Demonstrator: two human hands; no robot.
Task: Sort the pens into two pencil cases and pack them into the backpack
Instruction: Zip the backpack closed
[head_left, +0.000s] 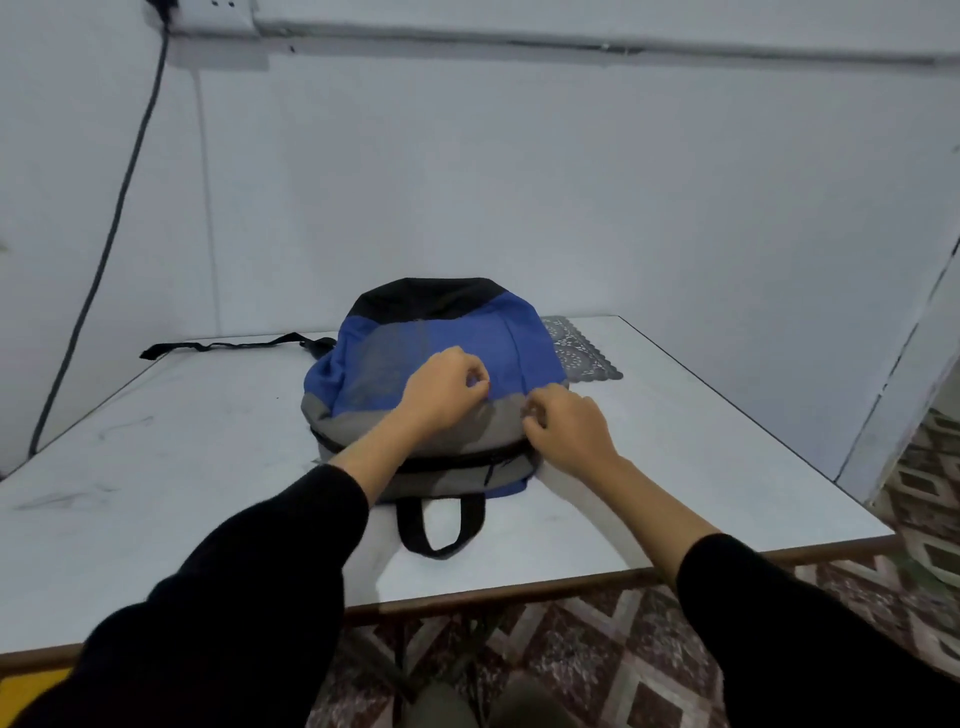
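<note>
Head view: I see the blue, grey and black fabric backpack (431, 332) lying flat mid-way across the white tabletop (156, 467), its carry loop toward six o'clock. The left hand (441, 397) pinches the blue panel, fingers curled together. The right hand (569, 431), at its four o'clock, curls its fingers on the grey band; I cannot tell whether it grips.

Matt cloth backpack (447, 332) on a smooth, scuffed tabletop (156, 467).
</note>
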